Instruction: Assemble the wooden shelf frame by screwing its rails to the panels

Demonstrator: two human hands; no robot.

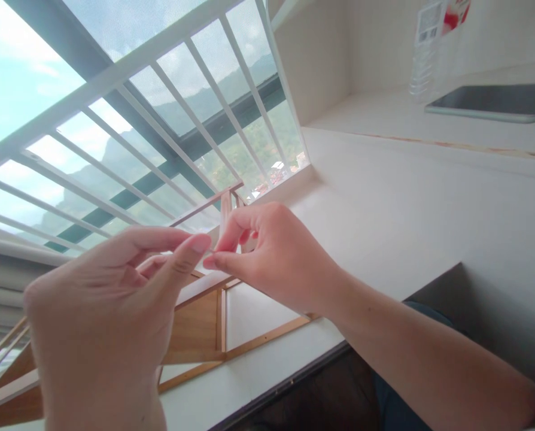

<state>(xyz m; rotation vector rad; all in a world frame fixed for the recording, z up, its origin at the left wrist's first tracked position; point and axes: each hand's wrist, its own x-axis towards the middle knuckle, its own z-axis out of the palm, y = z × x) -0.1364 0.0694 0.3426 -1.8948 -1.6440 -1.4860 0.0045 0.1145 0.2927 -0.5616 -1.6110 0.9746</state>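
Both hands meet in front of a wooden stick frame [204, 335] that stands on the white desk [384, 215]. The left hand [106, 311] has thumb and forefinger pinched together, their tips touching those of the right hand [267, 257], which is pinched in the same way. Whatever sits between the fingertips is too small to make out (perhaps nothing at all). Just behind the right hand's fingers rises a thin upright stick [225, 206] of the frame, joined to a slanting rail. Beyond both hands runs a white window railing [128, 120]. Far to the right of the right hand lie a tablet [496, 102] and a clear plastic bottle [424, 54].
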